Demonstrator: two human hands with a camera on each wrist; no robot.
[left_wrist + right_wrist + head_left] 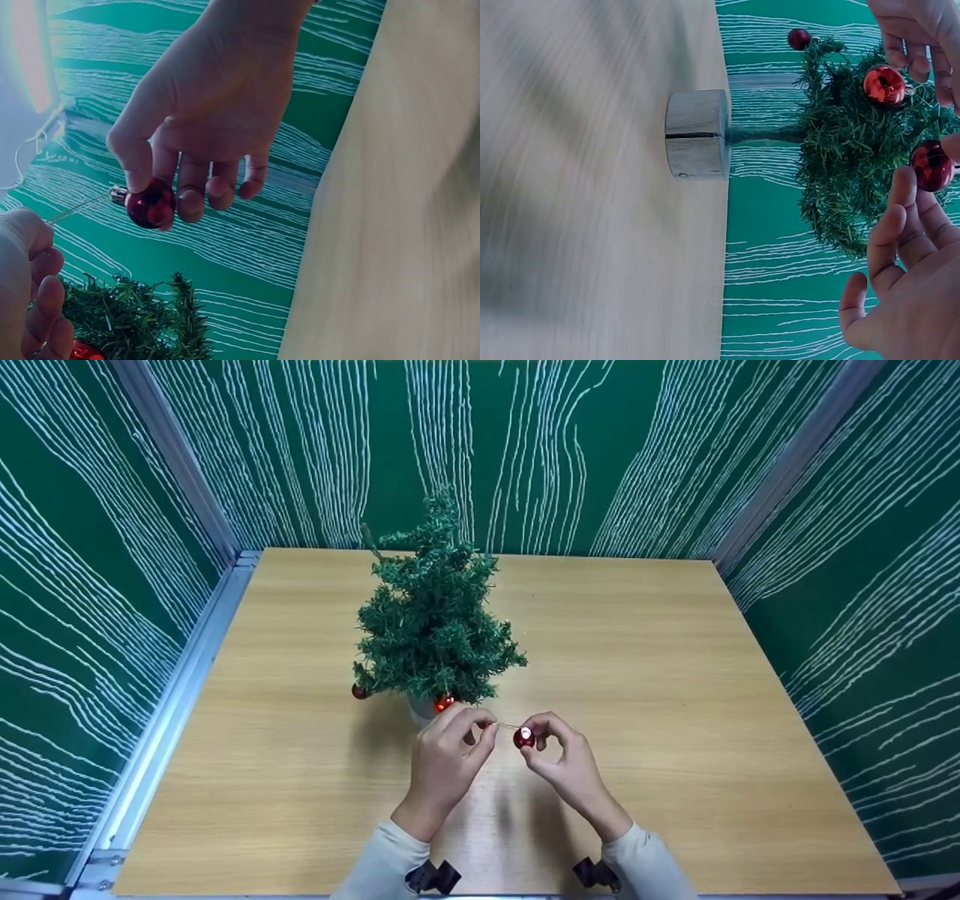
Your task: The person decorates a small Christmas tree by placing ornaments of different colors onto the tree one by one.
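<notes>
Between thumb and fingers, my right hand (568, 765) pinches a shiny dark red bauble (152, 204) with a silver cap. A thin string loop (79, 209) runs from that cap to my left hand (448, 761), whose thumb and index finger pinch its far end and draw it taut. Both hands are above the table, just in front of a small artificial Christmas tree (435, 622). On its lower branches hang a bright red bauble (885, 85) at the front and a darker red bauble (799, 39) at the left.
The tree stands on a round pale wooden base (696, 135) on the light wood table (637, 660). Green walls (510, 450) with white wavy lines enclose the table's back and sides. A metal rail (172, 682) runs along the left edge.
</notes>
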